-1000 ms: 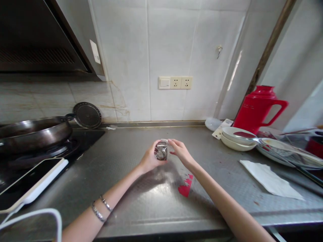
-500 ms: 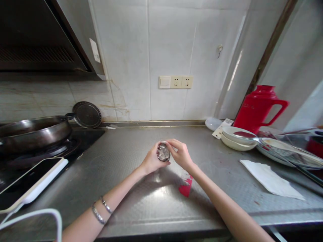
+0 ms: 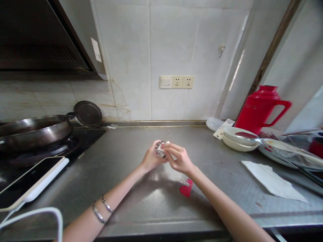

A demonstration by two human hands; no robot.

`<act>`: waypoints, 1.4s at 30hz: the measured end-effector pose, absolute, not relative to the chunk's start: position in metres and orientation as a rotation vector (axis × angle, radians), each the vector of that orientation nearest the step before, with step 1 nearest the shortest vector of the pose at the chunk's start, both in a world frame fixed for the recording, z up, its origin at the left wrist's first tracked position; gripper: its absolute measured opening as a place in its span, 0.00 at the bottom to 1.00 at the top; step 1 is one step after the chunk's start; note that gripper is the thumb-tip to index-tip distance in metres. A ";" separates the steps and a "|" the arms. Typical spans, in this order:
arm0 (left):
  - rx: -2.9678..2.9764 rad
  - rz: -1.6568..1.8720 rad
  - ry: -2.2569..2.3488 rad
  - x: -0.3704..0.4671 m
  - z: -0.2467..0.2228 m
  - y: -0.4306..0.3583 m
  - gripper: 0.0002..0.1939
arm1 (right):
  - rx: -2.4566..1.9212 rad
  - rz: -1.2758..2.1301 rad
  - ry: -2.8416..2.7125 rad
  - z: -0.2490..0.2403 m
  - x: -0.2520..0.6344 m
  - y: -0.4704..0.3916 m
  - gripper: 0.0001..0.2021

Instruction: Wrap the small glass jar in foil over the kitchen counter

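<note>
Above the middle of the steel counter [image 3: 126, 205], my left hand [image 3: 150, 157] is wrapped round a small clear glass [image 3: 160, 153], gripping it from its left side. My right hand [image 3: 181, 159] reaches across the top of the glass from the right, fingers bent and pressed together at its rim. Under those fingertips shows a small white piece [image 3: 167, 143] that looks like tissue; most of it is hidden. Below the hands, a red heart-shaped patch [image 3: 186, 190] with a ragged top marks the counter.
On the left are a steel pan [image 3: 37, 129] on the stove, a round black lid [image 3: 88, 114] and a white-cased phone [image 3: 30, 183] with a cable. To the right stand a red thermos [image 3: 259, 109], stacked white bowls [image 3: 239, 143], a plate [image 3: 280, 156] and a white napkin [image 3: 272, 183].
My right hand has moved left over the top of the glass, covering part of it. A white piece now shows under its fingers. My left hand keeps its grip.
</note>
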State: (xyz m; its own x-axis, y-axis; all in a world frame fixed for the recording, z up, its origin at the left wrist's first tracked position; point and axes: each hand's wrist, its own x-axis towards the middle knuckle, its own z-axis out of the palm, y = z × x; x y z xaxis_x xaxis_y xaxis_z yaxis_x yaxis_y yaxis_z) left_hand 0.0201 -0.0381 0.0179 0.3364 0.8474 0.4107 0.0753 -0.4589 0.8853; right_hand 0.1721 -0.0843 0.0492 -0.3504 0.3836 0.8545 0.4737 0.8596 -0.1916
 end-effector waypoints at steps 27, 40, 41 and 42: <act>1.389 1.158 0.806 0.025 0.032 -0.045 0.36 | -0.711 0.009 -1.720 0.045 0.167 -0.077 0.10; 1.617 1.250 0.967 0.020 0.017 -0.030 0.36 | -0.837 -0.047 -1.583 0.047 0.167 -0.075 0.10; 1.668 1.249 0.973 0.021 0.014 -0.031 0.36 | -0.818 -0.076 -1.609 0.046 0.167 -0.073 0.10; 1.718 1.238 0.983 0.023 0.013 -0.032 0.37 | -0.792 -0.099 -1.659 0.044 0.167 -0.073 0.10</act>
